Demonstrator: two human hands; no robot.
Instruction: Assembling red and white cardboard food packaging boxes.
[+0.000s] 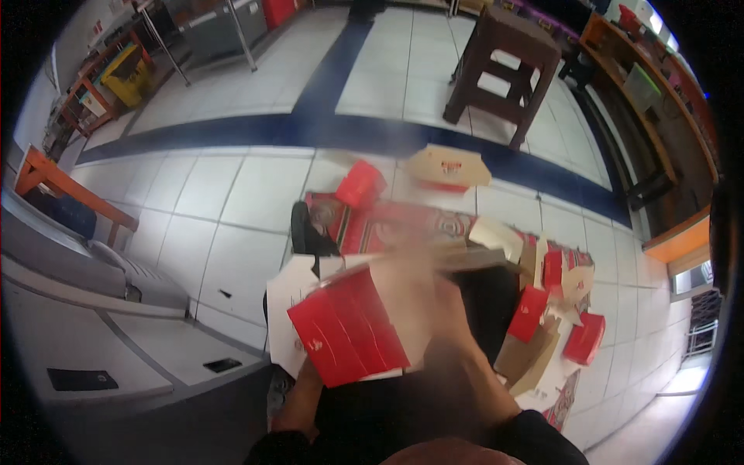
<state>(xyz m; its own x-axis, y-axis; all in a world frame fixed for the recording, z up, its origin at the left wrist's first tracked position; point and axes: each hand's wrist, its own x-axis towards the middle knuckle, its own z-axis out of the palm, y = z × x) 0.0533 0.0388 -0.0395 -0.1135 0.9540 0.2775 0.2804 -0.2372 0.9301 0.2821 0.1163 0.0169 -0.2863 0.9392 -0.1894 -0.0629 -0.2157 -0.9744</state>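
Note:
A red and white cardboard box [353, 329], partly folded with its flaps standing out, is held up over my lap. My left hand [309, 375] grips it from below at its near left side, and the box hides most of the fingers. At the box's right side, my right hand [449, 310] is smeared by motion, so its fingers cannot be made out. Blurred pale flaps stretch across the top of the box beside that hand. White flat card [288, 314] shows behind the box on the left.
Several red and tan boxes lie to the right, among them a red one [585, 339]. Ahead lie another red box [361, 184] and a tan-topped box [449, 167]. Beneath is a patterned red mat [411, 221]. A brown stool [508, 70] stands farther off; grey cabinets [70, 341] are left.

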